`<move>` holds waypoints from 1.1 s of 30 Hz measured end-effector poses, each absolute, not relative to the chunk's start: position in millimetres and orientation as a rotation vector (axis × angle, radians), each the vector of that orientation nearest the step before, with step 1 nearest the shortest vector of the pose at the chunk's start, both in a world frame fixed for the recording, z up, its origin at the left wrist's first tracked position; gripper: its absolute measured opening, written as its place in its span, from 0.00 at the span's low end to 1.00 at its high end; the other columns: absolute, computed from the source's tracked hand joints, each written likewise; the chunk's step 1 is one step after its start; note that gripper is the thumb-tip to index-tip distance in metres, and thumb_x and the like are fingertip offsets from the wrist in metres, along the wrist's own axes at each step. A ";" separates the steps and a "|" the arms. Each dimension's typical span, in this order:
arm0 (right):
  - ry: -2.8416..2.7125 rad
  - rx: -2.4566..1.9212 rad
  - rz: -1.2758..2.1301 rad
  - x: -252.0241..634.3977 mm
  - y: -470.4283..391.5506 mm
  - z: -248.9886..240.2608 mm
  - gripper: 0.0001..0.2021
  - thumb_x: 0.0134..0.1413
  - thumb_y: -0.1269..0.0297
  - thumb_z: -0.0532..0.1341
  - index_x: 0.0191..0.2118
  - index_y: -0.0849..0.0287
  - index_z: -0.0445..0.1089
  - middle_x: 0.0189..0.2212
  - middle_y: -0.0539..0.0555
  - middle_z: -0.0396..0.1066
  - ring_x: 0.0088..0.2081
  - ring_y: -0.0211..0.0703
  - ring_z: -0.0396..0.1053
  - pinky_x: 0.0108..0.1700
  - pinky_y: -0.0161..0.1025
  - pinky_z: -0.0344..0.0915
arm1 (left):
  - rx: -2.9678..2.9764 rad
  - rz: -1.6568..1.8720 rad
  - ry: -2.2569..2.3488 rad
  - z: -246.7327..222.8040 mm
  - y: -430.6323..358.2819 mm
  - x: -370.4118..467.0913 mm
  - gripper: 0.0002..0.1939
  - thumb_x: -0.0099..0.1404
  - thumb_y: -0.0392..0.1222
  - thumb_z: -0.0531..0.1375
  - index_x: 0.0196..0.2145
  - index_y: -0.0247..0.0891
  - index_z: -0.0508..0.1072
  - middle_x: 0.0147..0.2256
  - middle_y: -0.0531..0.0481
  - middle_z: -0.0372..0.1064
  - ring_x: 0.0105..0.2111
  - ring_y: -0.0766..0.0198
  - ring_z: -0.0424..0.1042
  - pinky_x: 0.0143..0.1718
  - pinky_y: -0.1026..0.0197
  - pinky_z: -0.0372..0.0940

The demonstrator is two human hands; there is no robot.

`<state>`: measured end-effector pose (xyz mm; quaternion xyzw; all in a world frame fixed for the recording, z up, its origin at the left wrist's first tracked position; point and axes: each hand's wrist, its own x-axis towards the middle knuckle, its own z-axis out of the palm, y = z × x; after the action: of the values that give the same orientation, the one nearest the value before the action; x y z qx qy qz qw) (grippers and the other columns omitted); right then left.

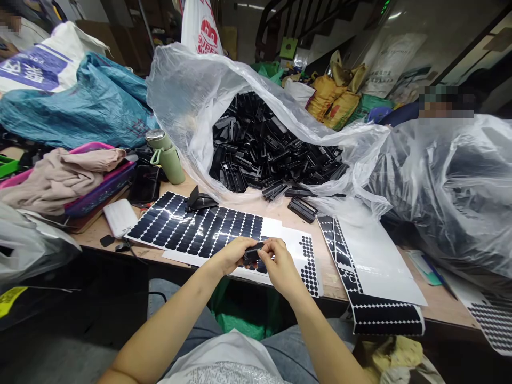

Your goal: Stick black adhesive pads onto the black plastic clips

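Fingers on both hands are closed on one small black plastic piece, so that's the thing being handled, and it's right in the grip over the near edge of the table. Left hand has it from the left side, right hand has its thumb and fingertips pinched at the other end. Can't really make out the finer detail on it, the hands cover a good chunk.

Just left of the fingers and a bit beyond is a white sheet covered in rows of black stickers, with a black bracket sitting on its far edge. Just right of them there's a patch of round black dots on white backing. Further right, a long sticker strip hangs over the table edge, next to a big blank white sheet.

Straight past the fingers, a huge clear plastic bag lies open, stuffed with black parts. One loose part is outside it, beyond the fingers and slightly right. Green thermos and a phone are well off to the far left.
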<state>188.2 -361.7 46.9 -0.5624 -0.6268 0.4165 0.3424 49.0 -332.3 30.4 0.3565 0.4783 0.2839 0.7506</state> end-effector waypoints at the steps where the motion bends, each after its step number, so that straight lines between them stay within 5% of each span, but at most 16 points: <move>1: -1.631 -1.461 1.075 189.1 -361.6 46.8 0.06 0.50 0.67 0.53 0.24 0.57 0.58 0.35 0.53 0.59 0.32 0.38 0.61 0.37 0.40 0.62 | 0.779 0.619 1.047 31.0 -332.6 49.5 0.12 0.55 0.44 0.54 0.25 0.31 0.69 0.18 0.49 0.66 0.16 0.66 0.67 0.12 0.68 0.52; 9: -1.625 -1.412 0.943 186.5 -366.8 38.8 0.06 0.51 0.67 0.53 0.25 0.56 0.58 0.33 0.52 0.59 0.31 0.38 0.62 0.35 0.39 0.63 | 0.789 0.627 1.069 29.8 -331.6 59.4 0.12 0.56 0.43 0.53 0.23 0.31 0.68 0.17 0.49 0.65 0.15 0.67 0.66 0.12 0.69 0.52; 14: -1.489 -1.735 0.616 233.6 -334.2 -9.1 0.13 0.51 0.62 0.55 0.42 0.59 0.58 0.42 0.57 0.59 0.33 0.39 0.62 0.37 0.38 0.61 | 0.741 0.632 1.153 24.7 -325.4 58.4 0.11 0.58 0.41 0.52 0.26 0.30 0.68 0.20 0.46 0.68 0.15 0.66 0.67 0.12 0.69 0.53; 22: -1.490 -2.027 0.652 320.3 -285.5 -62.1 0.02 0.43 0.72 0.56 0.23 0.60 0.63 0.28 0.55 0.62 0.32 0.42 0.63 0.38 0.38 0.57 | 0.747 0.538 1.104 31.0 -322.2 60.4 0.12 0.59 0.39 0.51 0.31 0.27 0.70 0.29 0.38 0.73 0.17 0.66 0.68 0.11 0.69 0.55; 33: -1.547 -1.558 0.933 259.0 -340.5 22.6 0.07 0.52 0.60 0.52 0.30 0.57 0.62 0.34 0.52 0.65 0.36 0.40 0.63 0.36 0.37 0.59 | 0.744 0.546 1.112 29.9 -320.3 67.9 0.12 0.58 0.40 0.52 0.30 0.28 0.70 0.29 0.38 0.73 0.16 0.67 0.68 0.11 0.69 0.54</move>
<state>259.0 -340.5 22.6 -0.6069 -0.6028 0.3633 0.3692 67.9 -320.3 29.9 0.3405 0.5087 0.2498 0.7503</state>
